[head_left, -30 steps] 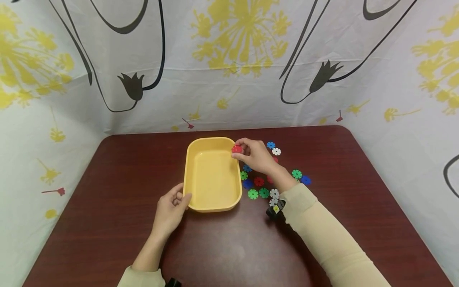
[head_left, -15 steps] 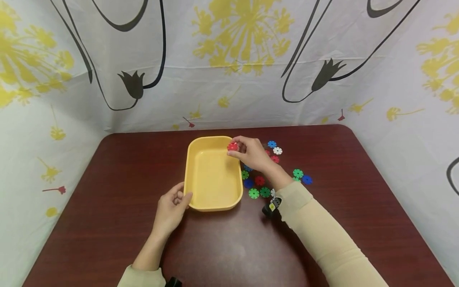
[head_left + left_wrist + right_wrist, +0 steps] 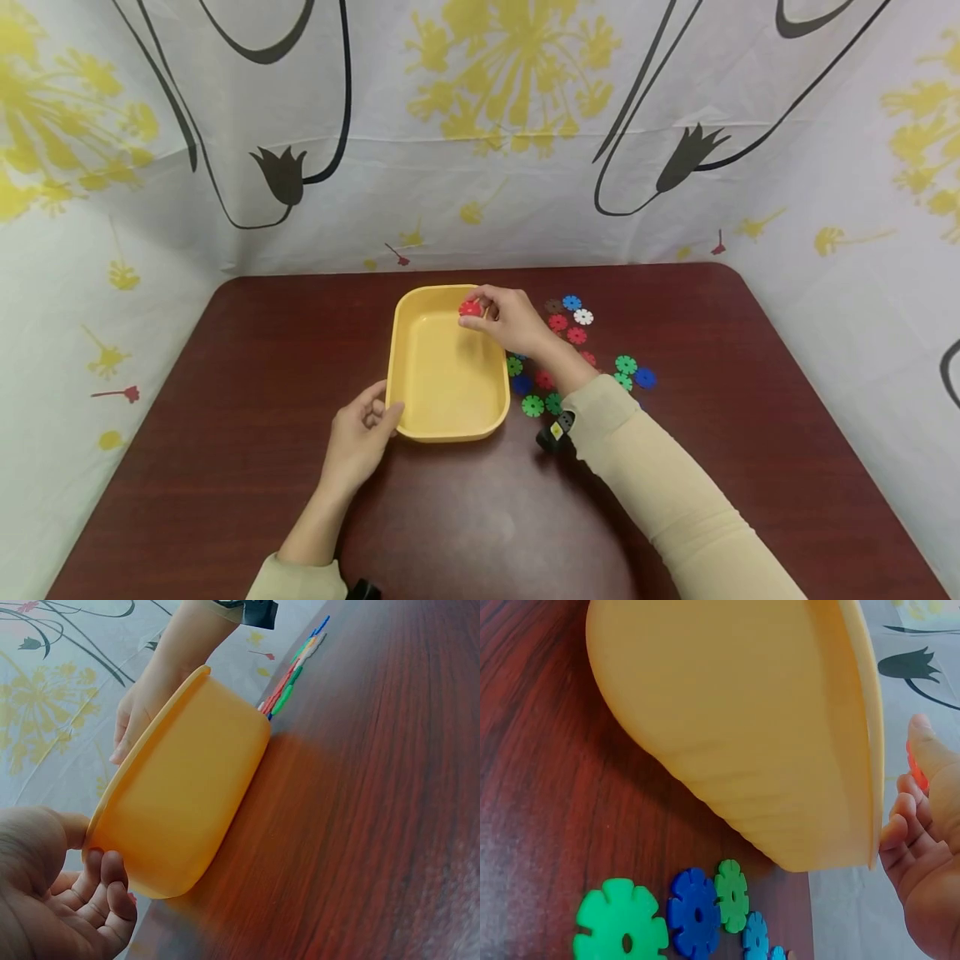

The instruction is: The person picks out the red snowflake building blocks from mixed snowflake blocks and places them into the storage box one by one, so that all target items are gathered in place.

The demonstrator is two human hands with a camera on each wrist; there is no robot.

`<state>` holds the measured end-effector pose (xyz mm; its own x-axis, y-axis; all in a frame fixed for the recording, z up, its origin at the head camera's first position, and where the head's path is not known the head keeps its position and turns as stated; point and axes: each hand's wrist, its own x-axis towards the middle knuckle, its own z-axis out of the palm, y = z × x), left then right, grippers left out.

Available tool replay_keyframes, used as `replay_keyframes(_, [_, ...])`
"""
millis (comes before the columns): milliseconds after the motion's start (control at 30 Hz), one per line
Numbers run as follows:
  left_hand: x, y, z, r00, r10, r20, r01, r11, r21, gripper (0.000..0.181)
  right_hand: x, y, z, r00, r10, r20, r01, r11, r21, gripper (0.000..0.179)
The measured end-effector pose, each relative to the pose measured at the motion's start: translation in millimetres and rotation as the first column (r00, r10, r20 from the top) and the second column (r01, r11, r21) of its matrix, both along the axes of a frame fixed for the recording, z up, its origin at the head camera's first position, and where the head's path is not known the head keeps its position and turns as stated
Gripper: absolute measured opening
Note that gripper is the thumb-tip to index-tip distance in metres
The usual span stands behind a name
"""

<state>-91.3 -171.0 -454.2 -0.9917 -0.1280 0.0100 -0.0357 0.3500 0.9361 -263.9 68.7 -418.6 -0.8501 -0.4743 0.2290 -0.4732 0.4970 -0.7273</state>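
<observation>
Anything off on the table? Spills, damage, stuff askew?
Nothing stands out. The yellow tray looks undamaged, with the left hand gripping its rim; the right hand pinches a red disc above it. Other discs lie scattered beside the tray, none visibly broken.

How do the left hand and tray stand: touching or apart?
Touching. The left wrist view shows it: the left hand grips the tray at its rim, thumb over the edge, fingers on the outside.
</observation>
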Motion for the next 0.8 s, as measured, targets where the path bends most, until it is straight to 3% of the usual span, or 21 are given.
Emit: replay_keyframes(800, [-0.5, -1.1, -0.8, 1.000, 0.002, -0.011, -0.002, 1.000, 0.019, 0.047, -12.3, -22, 2.2, 0.997, 0.077, -0.003, -0.077, 0.996, 0.053, 0.037])
